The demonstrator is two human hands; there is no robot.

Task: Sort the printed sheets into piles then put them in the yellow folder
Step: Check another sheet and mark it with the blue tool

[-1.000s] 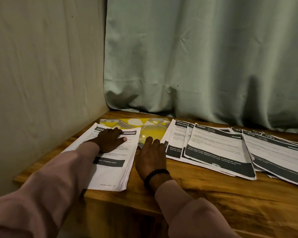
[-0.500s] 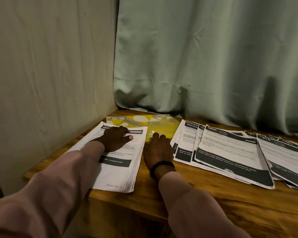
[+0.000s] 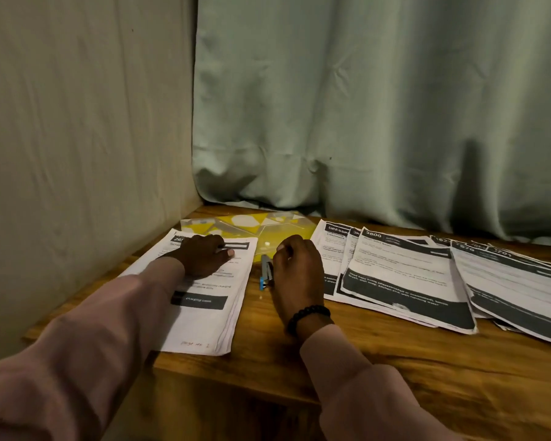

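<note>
So the left hand point(image 3: 204, 259) lay palm down on the top of the neat stack of printed sheets point(image 3: 204, 300) near the desk's left edge; fingers were pretty much straight and flat, thumb sticking out to the right, pressing the paper and not gripping anything; the arm came in from the near-left corner in a loose pinkish sleeve point(image 3: 86, 354). The right hand point(image 3: 296, 275) sat just right of that stack with its fingers curled in; honestly couldn't tell if it had hold of the small blue-and-grey stapler point(image 3: 265, 272) lying right against its left side or was just touching it; a black beaded bracelet point(image 3: 309, 316) wrapped the wrist.

The desk point(image 3: 395, 361) was warm brown wood with visible grain; it was pushed into a corner, a creased beige cloth point(image 3: 77, 138) along the left edge and a wrinkled pale green curtain point(image 3: 379, 106) along the far edge.

The yellow folder point(image 3: 252, 229) lay flat in the far-left corner, glossy plastic with white triangle shapes, its near part tucked under the stack and behind the hands. The loose fanned-out sheets point(image 3: 411, 275) overlapped across the right side of the desk; white paper with black header bars and black blocks at the bottom.
</note>
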